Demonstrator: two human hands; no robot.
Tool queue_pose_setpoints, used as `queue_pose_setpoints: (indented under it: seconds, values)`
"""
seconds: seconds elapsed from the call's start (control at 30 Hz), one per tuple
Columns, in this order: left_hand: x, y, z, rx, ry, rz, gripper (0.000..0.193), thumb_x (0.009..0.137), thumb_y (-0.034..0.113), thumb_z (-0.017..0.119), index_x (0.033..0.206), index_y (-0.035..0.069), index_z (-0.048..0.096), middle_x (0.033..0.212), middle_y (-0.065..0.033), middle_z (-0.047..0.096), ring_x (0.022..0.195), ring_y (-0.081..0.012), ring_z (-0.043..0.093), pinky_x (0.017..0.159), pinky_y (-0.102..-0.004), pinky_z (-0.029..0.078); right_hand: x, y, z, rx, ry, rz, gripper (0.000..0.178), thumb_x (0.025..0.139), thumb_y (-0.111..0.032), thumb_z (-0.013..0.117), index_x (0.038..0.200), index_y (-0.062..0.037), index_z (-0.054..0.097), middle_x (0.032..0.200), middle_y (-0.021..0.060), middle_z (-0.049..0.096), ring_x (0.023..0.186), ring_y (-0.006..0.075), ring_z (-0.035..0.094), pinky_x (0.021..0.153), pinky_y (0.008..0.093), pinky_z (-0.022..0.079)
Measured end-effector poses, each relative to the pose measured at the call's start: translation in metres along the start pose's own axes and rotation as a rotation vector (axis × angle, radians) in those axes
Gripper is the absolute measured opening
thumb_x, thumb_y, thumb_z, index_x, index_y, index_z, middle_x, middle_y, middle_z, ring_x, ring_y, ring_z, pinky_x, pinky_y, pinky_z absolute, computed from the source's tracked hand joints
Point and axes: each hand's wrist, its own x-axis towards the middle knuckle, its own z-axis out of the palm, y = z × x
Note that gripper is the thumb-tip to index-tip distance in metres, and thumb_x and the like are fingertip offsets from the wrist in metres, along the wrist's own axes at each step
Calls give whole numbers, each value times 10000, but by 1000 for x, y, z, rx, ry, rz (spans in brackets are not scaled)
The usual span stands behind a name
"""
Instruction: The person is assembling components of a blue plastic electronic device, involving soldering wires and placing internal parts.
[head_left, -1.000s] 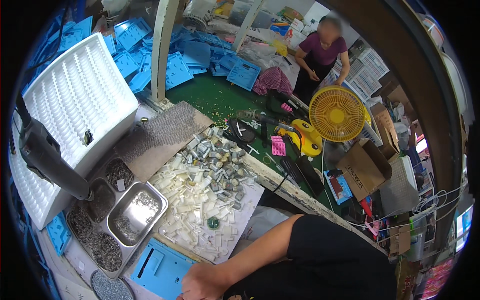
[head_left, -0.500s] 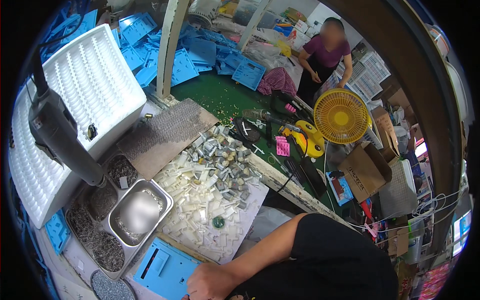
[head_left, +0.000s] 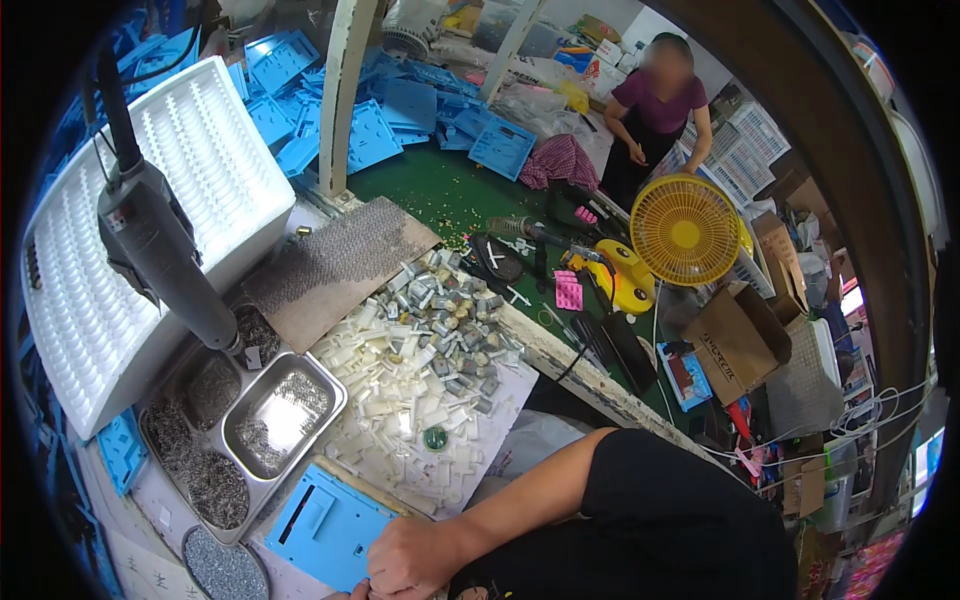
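Clock positions as seen in the head view. 1 o'clock, far side: co-worker, behind a yellow fan. 9 to 10 o'clock: white foam tray, tilted up, ridged. 8 o'clock: steel tray, small metal pieces in its compartments. 7 to 8 o'clock, nearer centre: white parts, heaped beside grey motors. 9 o'clock: driver, tip down over the steel tray. 7 o'clock: blue panel, lying flat on the bench beside the steel tray. Right hand at its 4 o'clock corner, fingers curled together; cannot tell what they clamp. Left hand: only a sliver at 6 to 7 o'clock; finger state cannot be told. Smallest: green disc among the white parts.
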Motion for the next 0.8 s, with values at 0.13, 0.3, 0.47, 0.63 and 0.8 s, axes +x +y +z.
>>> queue_pose_setpoints:
  seconds: [0.13, 0.3, 0.47, 0.63, 0.8]
  values:
    - [-2, -3, 7, -11, 59, 8, 170, 902, 144, 741, 985, 0, 705, 923, -148, 568, 815, -298, 547, 746, -415, 461, 2, -1, -2, -13, -1, -17, 277, 750, -233, 709, 583, -103, 530, 608, 43, 541, 585, 282, 582, 516, 422, 445]
    - [0, -2, 6, 25, 62, 29, 205, 922, 192, 722, 961, -9, 708, 894, -160, 577, 808, -313, 550, 733, -421, 461, 3, -5, -5, -21, -8, -4, 273, 752, -244, 705, 580, -102, 549, 601, 54, 549, 580, 291, 587, 532, 427, 454]
    - [0, 1, 10, 11, 95, 10, 222, 925, 210, 720, 960, -9, 710, 901, -167, 588, 805, -322, 550, 749, -434, 462, 1, -1, -5, -53, -26, -74, 251, 770, -227, 713, 624, -109, 545, 630, 30, 546, 599, 255, 585, 507, 408, 451]
    - [-10, -19, 14, 7, 109, 24, 168, 911, 103, 658, 993, -43, 673, 913, -131, 526, 825, -269, 519, 725, -376, 426, 2, 0, -3, -63, -30, -72, 253, 773, -226, 706, 615, -108, 548, 620, 37, 548, 601, 264, 592, 512, 415, 452]
    - [-10, -18, 14, 17, 96, 30, 185, 946, 133, 630, 1006, -40, 654, 928, -99, 452, 818, -229, 466, 694, -345, 383, 1, 0, -2, -64, -35, -46, 259, 780, -227, 705, 620, -102, 545, 626, 47, 549, 606, 276, 592, 529, 426, 456]
